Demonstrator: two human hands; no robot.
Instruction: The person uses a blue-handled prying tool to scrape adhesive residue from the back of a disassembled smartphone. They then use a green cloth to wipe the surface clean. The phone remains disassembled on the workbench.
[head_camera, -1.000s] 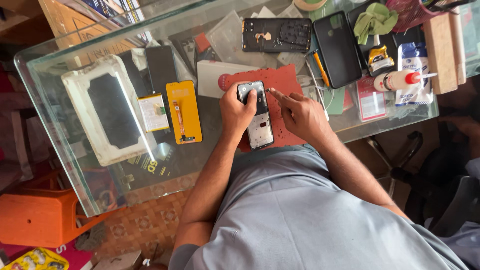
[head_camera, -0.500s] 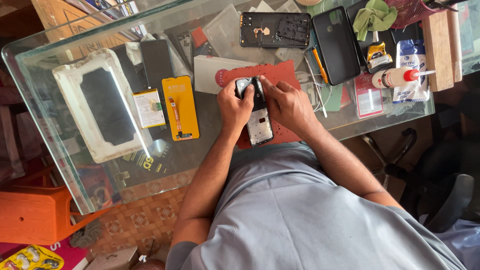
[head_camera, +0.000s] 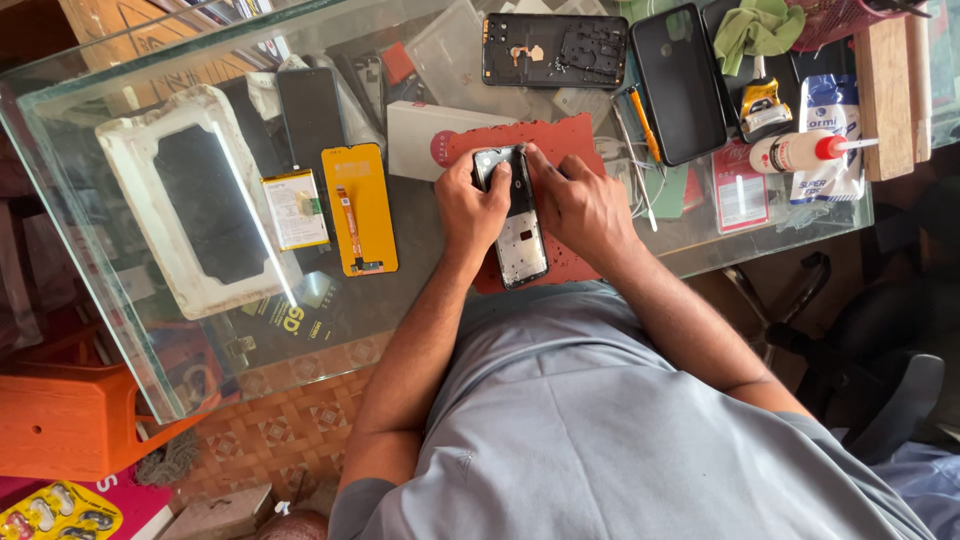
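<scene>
Glass-topped table (head_camera: 120, 130) fills most of the view, w/ patterned tile floor and an orange plastic stool (head_camera: 60, 420) showing below its edge. Largest item on top: white foam tray w/ a dark rectangular cut-out (head_camera: 190, 200), far left. Next, a red rubber work mat (head_camera: 575, 140) near the table's front edge, centre. Behind it lies a black phone back cover w/ openings (head_camera: 555, 50), and just right of that a black phone case (head_camera: 680, 85). Left of the mat: an orange-yellow backed phone display w/ flex cable (head_camera: 360, 205), then a small white-and-yellow battery (head_camera: 295, 208) beside it. Right side: a white glue bottle w/ red cap (head_camera: 800, 152) lying down, and a green cloth (head_camera: 755, 28) at the far edge.

On the mat sits an opened phone frame, dark w/ silvery inner plate (head_camera: 518, 225). Left hand (head_camera: 470, 205) is wrapped round its upper left edge, grip closed on it. Right hand (head_camera: 580, 205) is curled against the right side, fingertips pressing the top corner; can't tell if it pinches anything small.
</scene>
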